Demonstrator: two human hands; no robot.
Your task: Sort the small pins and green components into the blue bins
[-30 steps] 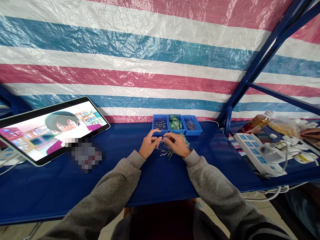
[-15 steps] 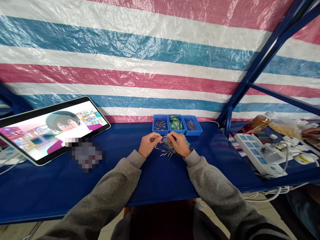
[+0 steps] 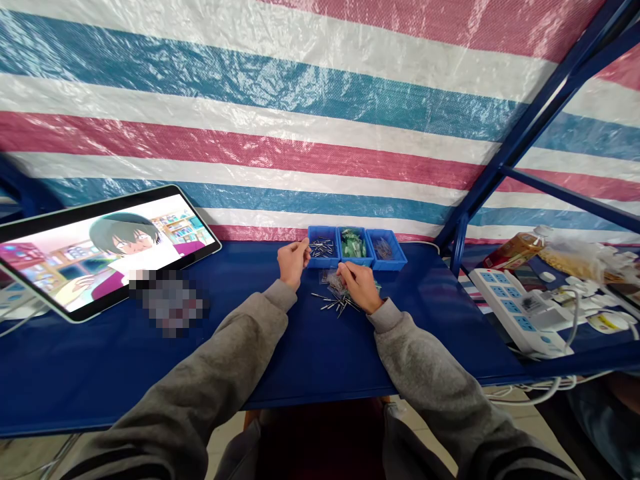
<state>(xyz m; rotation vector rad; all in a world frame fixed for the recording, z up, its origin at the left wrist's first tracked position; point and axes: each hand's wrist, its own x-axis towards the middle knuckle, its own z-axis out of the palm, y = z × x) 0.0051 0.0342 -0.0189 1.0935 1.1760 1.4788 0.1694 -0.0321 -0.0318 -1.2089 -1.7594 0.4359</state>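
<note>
My left hand (image 3: 294,264) is closed in a pinch beside the left blue bin (image 3: 314,263), which holds thin metal pins (image 3: 324,248). Whatever its fingertips grip is too small to make out. Over the table, my right hand (image 3: 361,287) is closed, with a small clear plastic bag (image 3: 328,275) at its fingertips. Below and beside that hand lies a loose pile of metal pins (image 3: 341,304) and small clear pieces, partly covered by the hand. The middle blue bin (image 3: 355,260) contains green packets (image 3: 353,243); the right blue bin (image 3: 393,265) contains small thin parts (image 3: 383,249).
A tablet (image 3: 107,250) showing a cartoon leans at the left of the blue table (image 3: 320,360), beside a blurred-out patch. On the right are a blue metal frame (image 3: 457,233), a power strip (image 3: 505,300), a drink bottle (image 3: 517,248) and cables.
The two hands have come apart. My left hand has moved up and left toward the left bin, while my right hand stays over the pile. The co-worker's hand at far right has gone from sight.
</note>
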